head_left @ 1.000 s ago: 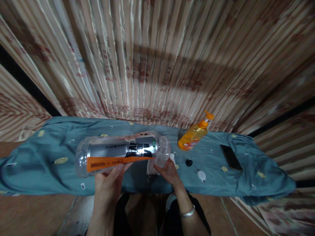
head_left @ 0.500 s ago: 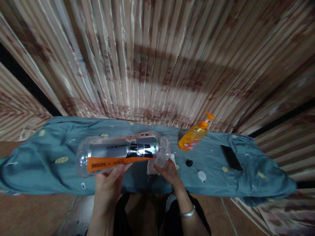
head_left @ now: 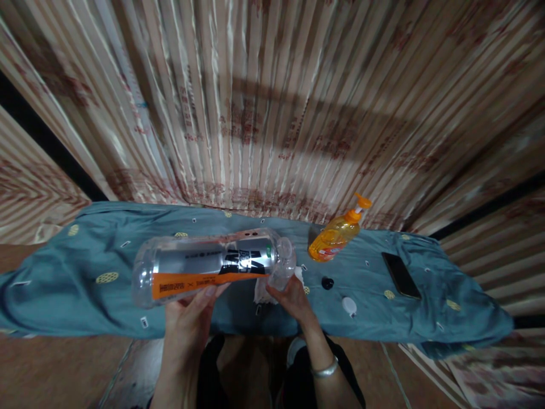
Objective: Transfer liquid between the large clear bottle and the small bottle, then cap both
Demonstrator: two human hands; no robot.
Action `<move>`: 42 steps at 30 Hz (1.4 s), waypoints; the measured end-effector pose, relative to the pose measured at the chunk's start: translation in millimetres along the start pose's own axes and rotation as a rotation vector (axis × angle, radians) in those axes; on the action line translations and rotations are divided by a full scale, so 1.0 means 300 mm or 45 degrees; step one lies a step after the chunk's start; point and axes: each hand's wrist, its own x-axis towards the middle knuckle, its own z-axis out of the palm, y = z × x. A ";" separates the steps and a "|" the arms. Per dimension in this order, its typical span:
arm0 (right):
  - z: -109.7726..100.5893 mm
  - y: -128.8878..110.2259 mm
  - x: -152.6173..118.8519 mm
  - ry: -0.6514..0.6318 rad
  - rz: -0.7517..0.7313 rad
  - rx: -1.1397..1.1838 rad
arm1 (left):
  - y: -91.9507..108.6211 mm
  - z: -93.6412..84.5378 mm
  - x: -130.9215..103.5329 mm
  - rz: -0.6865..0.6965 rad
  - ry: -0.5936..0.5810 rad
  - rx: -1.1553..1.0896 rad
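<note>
- Labelled bottle (head_left: 204, 263), 1: gripped, 12 o'clock of my left hand (head_left: 192, 309).
- Clear container (head_left: 284, 255), 1: gripped, 11 o'clock of my right hand (head_left: 294, 298).
- Caps (head_left: 349, 307), 2.

A striped curtain (head_left: 272, 113) hangs at twelve o'clock. Toward four o'clock from centre, an orange pump bottle (head_left: 335, 237) stands on teal cloth (head_left: 106, 247); farther out that way lies a dark phone (head_left: 401, 275).

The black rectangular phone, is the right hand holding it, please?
No, the phone lies on the blue-green patterned cloth, apart from the right hand.
</note>
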 end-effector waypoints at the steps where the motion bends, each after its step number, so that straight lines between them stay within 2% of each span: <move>1: 0.001 0.002 0.001 0.003 0.005 0.007 | 0.000 0.001 0.000 -0.004 0.001 -0.004; 15: 0.006 0.023 0.001 0.010 -0.015 -0.037 | 0.022 0.035 -0.008 0.028 0.037 0.028; 20: 0.003 0.012 0.001 -0.006 -0.013 -0.020 | 0.012 0.018 -0.005 0.020 -0.016 0.018; 34: 0.004 0.005 0.002 0.010 -0.014 -0.002 | 0.007 0.007 -0.004 0.024 -0.024 -0.009; 39: 0.007 0.014 0.003 0.021 -0.014 -0.026 | 0.019 0.030 -0.007 0.039 0.056 0.018; 42: 0.008 0.019 0.003 0.038 -0.019 -0.038 | 0.017 0.028 -0.008 0.026 0.050 0.032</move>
